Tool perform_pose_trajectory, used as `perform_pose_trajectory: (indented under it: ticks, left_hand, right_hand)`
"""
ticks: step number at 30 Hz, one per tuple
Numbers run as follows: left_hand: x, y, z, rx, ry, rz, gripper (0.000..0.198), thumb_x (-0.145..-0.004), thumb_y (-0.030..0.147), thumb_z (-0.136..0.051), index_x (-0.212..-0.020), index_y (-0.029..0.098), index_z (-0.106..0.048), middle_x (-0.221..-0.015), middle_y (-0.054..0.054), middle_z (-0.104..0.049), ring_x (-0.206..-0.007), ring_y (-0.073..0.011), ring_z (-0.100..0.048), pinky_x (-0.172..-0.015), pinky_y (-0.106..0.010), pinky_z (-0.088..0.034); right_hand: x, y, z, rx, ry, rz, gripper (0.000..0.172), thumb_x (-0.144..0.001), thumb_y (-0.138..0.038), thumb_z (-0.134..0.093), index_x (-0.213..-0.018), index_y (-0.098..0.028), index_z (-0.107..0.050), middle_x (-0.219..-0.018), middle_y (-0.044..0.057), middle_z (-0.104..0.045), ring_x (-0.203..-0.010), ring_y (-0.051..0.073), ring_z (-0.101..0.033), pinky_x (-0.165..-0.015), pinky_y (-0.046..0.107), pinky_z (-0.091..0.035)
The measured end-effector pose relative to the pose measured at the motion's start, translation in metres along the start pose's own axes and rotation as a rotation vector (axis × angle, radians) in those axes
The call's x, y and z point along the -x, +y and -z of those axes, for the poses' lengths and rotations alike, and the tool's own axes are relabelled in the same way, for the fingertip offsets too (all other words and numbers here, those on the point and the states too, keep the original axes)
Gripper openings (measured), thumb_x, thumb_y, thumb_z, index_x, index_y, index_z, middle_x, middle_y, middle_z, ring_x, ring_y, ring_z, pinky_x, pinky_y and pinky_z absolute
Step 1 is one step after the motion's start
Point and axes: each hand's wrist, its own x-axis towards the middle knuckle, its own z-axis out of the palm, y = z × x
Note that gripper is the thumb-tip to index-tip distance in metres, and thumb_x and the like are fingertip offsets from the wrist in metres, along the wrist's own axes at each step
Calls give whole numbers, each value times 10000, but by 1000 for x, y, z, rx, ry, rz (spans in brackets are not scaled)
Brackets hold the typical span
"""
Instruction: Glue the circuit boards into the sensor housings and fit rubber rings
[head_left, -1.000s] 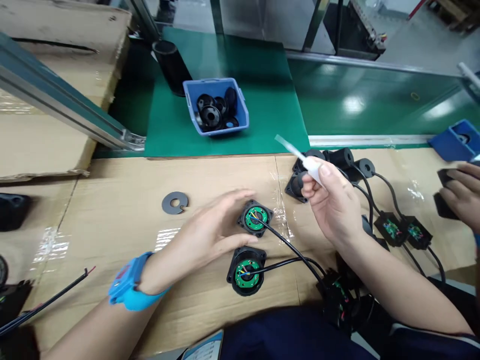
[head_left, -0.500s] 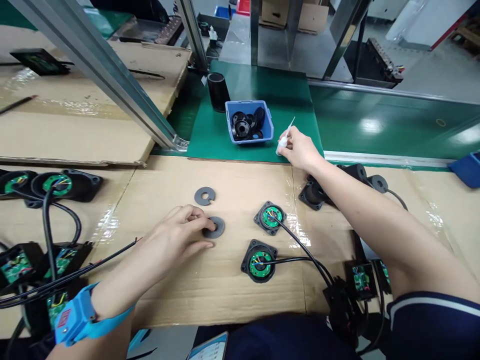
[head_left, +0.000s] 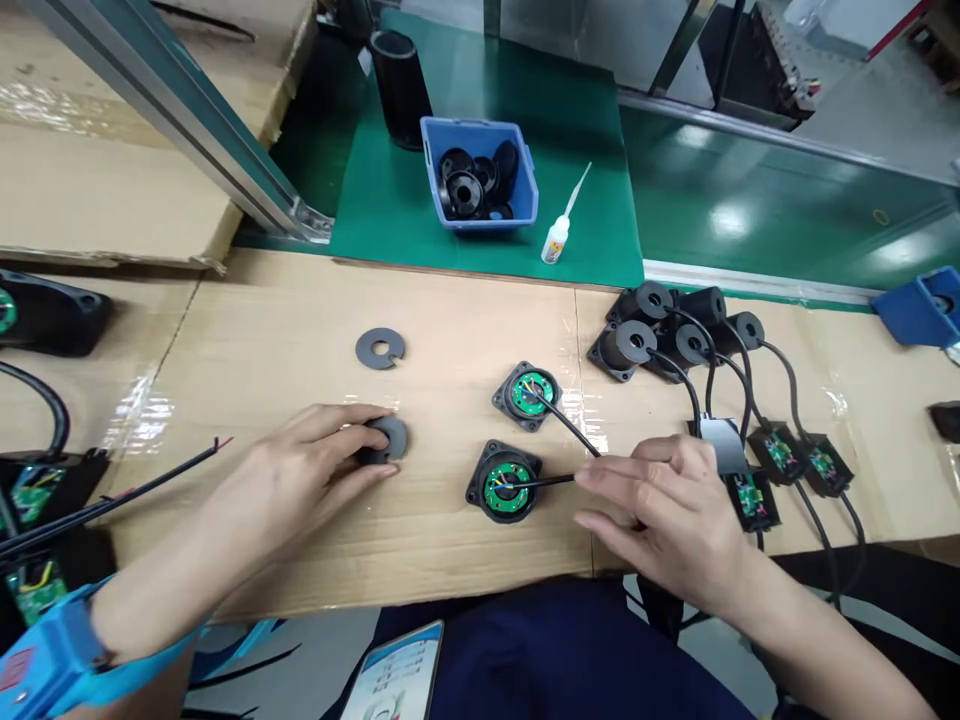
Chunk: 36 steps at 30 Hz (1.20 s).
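Observation:
My left hand (head_left: 315, 460) has its fingers closed around the edge of a grey foam-like ring (head_left: 397, 436) lying on the cardboard. Above it lies a second grey ring (head_left: 367, 349) with a slot cut in it. My right hand (head_left: 667, 510) pinches a black cable (head_left: 555, 481). That cable runs from the centre of a round green circuit board in a black square-flanged housing (head_left: 487, 462). Just behind sits a similar housing (head_left: 551, 391) with its own board and cable. A small white glue bottle (head_left: 555, 243) with a long thin tip stands upright on the green mat (head_left: 600, 240).
A blue bin (head_left: 480, 222) holds several black round parts, beside a black cylinder (head_left: 402, 90). To the right cluster several black cylindrical housings (head_left: 622, 345) with cables and small circuit boxes (head_left: 776, 450). Cabled parts (head_left: 45, 310) crowd the left. A metal post (head_left: 187, 110) slants at the back left.
My right hand let go of the glue bottle, leaving it standing on the mat, and came down to the cable. My left hand stays at the ring. The view has shifted downward.

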Motion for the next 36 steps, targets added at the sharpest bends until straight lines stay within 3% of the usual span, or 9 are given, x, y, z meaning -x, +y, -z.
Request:
perform_pose_trajectory:
  ticks: [3, 6, 9, 16, 19, 23, 28, 31, 36]
  left_hand:
    - [-9, 23, -4, 222, 58, 2, 286, -1008, 490, -502, -977, 209, -543, -1107, -108, -623, -1086, -253, -652, -868, -390, -585]
    - [-28, 49, -17, 537, -30, -164, 418, -903, 557, -662, -961, 226, -414, -1318, -172, -580, -1279, -289, -573, -960, -412, -565]
    - [-39, 69, -33, 721, -77, -163, 443, -872, 374, -756, -926, 251, -333, -1322, -154, -627, -1260, -257, -611, -970, -401, -560]
    - [-27, 97, -59, 592, 224, 79, 441, -855, 282, -777, -952, 242, -348, -1200, -116, -660, -1115, -215, -674, -852, -329, -563]
    - [-22, 96, -51, 527, 231, 29, 367, -893, 339, -715, -996, 221, -384, -1192, -133, -620, -1113, -231, -632, -854, -349, -564]
    - [-13, 88, -21, 394, 124, -9, 101, -988, 248, -415, -1044, 179, -464, -1188, -147, -553, -1176, -251, -553, -920, -387, -546]
    - [-3, 84, 7, 229, 87, 7, 157, -989, 243, -554, -1134, 182, -562, -1334, -110, -595, -1233, -219, -612, -1060, -326, -512]
    - [-4, 90, 10, 215, 93, 17, 218, -994, 353, -591, -1152, 202, -597, -1316, -66, -655, -1153, -187, -680, -1038, -275, -538]
    - [-16, 105, 5, 144, 78, 37, 478, -994, 408, -598, -1405, 178, -517, -1225, -32, -712, -1104, -150, -693, -1053, -247, -526]
  right_hand:
    - [7, -4, -14, 106, -12, 57, 324, -871, -167, -775, -1180, -209, -686, -1067, -5, -790, -884, 186, -587, -786, 347, -391]
    - [4, 1, -23, 125, -20, 89, 336, -874, -85, -744, -1185, -198, -683, -1067, -13, -791, -862, 175, -569, -775, 349, -378]
    - [0, 7, -28, 96, 11, 80, 300, -879, -90, -740, -1145, -224, -698, -1003, -29, -792, -825, 165, -538, -763, 345, -371]
    - [2, 9, -31, 84, 55, 148, 292, -860, -95, -752, -1133, -199, -732, -971, 9, -785, -836, 192, -502, -759, 358, -361]
    - [2, 10, -30, 93, 39, 155, 312, -857, -75, -743, -1150, -182, -734, -991, 20, -785, -837, 199, -488, -760, 366, -354]
    - [0, 12, -30, 61, 7, 138, 328, -870, -75, -724, -1179, -182, -717, -1034, 24, -778, -848, 203, -485, -770, 369, -373]
    - [-5, 13, -31, 24, -36, 82, 317, -890, -55, -687, -1182, -178, -699, -1069, 35, -763, -851, 199, -477, -773, 370, -374]
    - [-11, 12, -27, 17, -93, 69, 341, -887, -15, -650, -1188, -170, -695, -1094, 44, -749, -847, 204, -455, -770, 374, -358]
    - [-17, 12, -18, -13, -185, 89, 342, -908, -15, -604, -1220, -133, -677, -1115, 74, -722, -879, 216, -440, -798, 387, -347]
